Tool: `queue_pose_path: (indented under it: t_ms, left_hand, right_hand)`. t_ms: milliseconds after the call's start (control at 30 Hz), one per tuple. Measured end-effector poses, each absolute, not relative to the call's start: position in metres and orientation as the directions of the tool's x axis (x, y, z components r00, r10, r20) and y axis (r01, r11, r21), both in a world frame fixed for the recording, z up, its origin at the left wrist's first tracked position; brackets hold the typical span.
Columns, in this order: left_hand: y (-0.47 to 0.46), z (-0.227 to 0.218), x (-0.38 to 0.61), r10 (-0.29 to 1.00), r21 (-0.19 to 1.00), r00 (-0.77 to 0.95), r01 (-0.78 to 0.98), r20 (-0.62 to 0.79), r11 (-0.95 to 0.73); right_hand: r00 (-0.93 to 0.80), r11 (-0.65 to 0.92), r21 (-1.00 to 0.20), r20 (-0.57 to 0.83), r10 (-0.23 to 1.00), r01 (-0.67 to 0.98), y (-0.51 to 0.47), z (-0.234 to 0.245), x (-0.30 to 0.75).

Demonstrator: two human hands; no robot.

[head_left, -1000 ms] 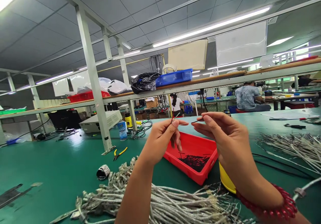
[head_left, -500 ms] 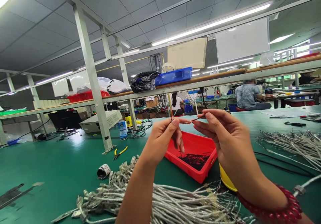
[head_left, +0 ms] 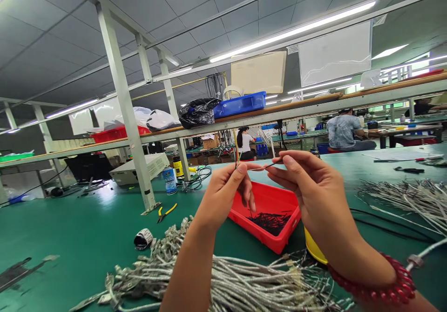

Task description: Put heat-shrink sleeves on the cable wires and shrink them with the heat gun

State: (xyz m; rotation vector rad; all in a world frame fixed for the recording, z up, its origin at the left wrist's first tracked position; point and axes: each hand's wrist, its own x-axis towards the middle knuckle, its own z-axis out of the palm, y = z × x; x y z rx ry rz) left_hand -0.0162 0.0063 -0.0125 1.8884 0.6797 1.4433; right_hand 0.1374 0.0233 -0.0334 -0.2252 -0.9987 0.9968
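In front of me, my left hand [head_left: 223,188] pinches thin coloured wires [head_left: 238,156] between thumb and fingers, their ends poking upward. My right hand [head_left: 321,195] holds a short black tube [head_left: 274,163] by its thumb and fingertips. The tube's left end meets the left index fingertip, where a wire seems to enter it; the exact fit is too small to tell. Below both hands sits a red bin [head_left: 256,235] with many short black tube pieces [head_left: 270,222]. A pile of silvery braided cables [head_left: 251,279] lies under my forearms.
Yellow-handled pliers [head_left: 166,213], a black-and-white roll [head_left: 143,239] and a blue spray can [head_left: 170,180] stand left. A yellow round object [head_left: 314,247] is partly behind my right wrist. More cables [head_left: 412,200] lie right. A shelf post [head_left: 129,116] rises from the bench.
The view has shifted slightly. Less bare wire shows between the hands, with the black tube close against the left index fingertip. Both hands keep their pinches.
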Motion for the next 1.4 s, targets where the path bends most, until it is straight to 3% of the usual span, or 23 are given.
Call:
queue_pose_path:
  t_ms: [433,833,1100,1400]
  left_hand:
    - [0.012,-0.014,-0.019,0.724,0.766,0.305,-0.028,0.619,-0.643]
    - [0.016,-0.018,-0.020,0.716,0.762,0.313,-0.042,0.625,-0.647]
    - [0.018,-0.018,-0.022,0.718,0.781,0.328,-0.123,0.615,-0.613]
    - [0.011,-0.015,-0.019,0.729,0.791,0.334,-0.097,0.598,-0.604]
  right_hand:
    - [0.181,0.616,-0.574,0.635,0.751,-0.540,0.027,-0.036,0.136]
    - [0.203,0.767,-0.521,0.761,0.616,-0.374,0.025,-0.039,0.135]
    - [0.206,0.694,-0.532,0.702,0.682,-0.485,0.034,-0.042,0.135]
    - [0.216,0.677,-0.549,0.675,0.705,-0.490,0.032,-0.040,0.135]
